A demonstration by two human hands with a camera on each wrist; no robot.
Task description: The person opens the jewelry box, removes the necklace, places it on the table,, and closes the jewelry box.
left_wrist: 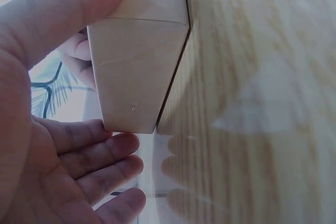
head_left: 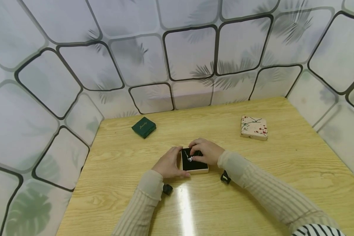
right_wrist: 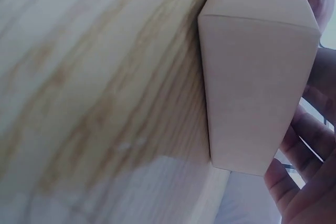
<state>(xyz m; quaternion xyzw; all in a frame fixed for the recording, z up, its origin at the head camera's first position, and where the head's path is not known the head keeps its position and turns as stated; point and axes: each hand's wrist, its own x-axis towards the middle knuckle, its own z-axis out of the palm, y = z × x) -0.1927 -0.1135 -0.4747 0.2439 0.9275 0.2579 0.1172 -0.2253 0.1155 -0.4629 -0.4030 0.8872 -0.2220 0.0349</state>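
In the box (head_left: 199, 171), the silver necklace (head_left: 190, 159) lies at the left of the nearer, half-curled right hand (head_left: 207, 152), whether pinched I can't tell, chain slanting far-left, while the left hand (head_left: 168, 165) braces the box between wide-spread thumb and fingers.

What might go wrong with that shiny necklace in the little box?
The necklace might tangle, because its chain looks thin and the right hand is reaching in right at it. The box could slide or tip if the left hand, which is touching its side, pushes too hard.
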